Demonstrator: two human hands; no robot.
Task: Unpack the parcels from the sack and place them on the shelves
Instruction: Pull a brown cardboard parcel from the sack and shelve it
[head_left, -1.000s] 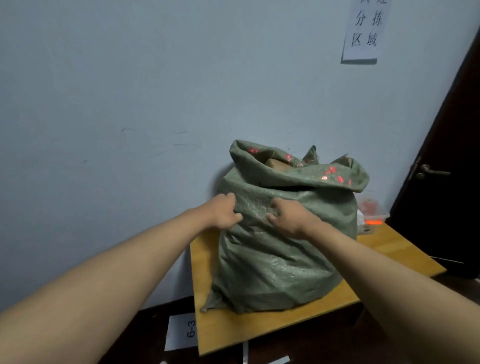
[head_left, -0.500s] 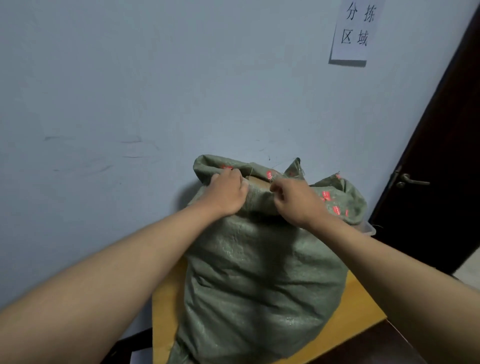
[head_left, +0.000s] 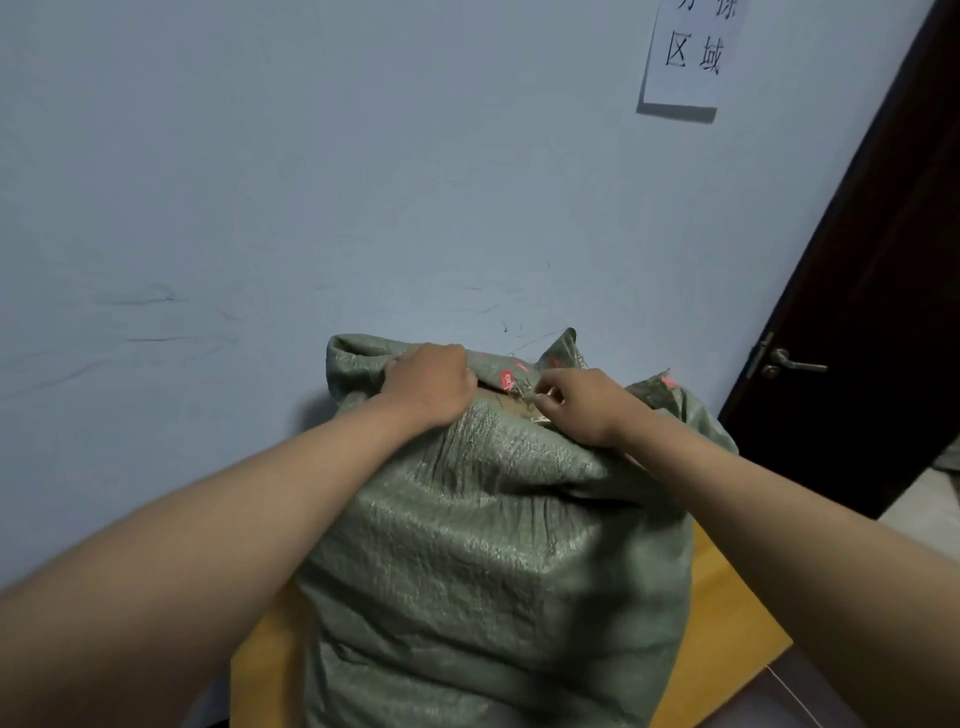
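Observation:
A bulging green woven sack (head_left: 483, 551) with red printed marks stands upright on a small wooden table (head_left: 722, 618) against the wall. My left hand (head_left: 428, 384) grips the folded rim of the sack at its top left. My right hand (head_left: 584, 402) pinches the rim fabric a little to the right. Between the two hands the mouth gapes slightly, and a sliver of brown cardboard parcel (head_left: 511, 408) shows inside. The rest of the contents are hidden by the sack.
A pale blue wall rises right behind the sack, with a paper sign (head_left: 685, 57) pinned high at the right. A dark door (head_left: 872, 322) with a metal handle (head_left: 784, 361) stands at the right. No shelves are in view.
Both hands climbed from the sack's front up to its rim and took hold of the fabric. The view moved closer, and the mouth has parted a little between them.

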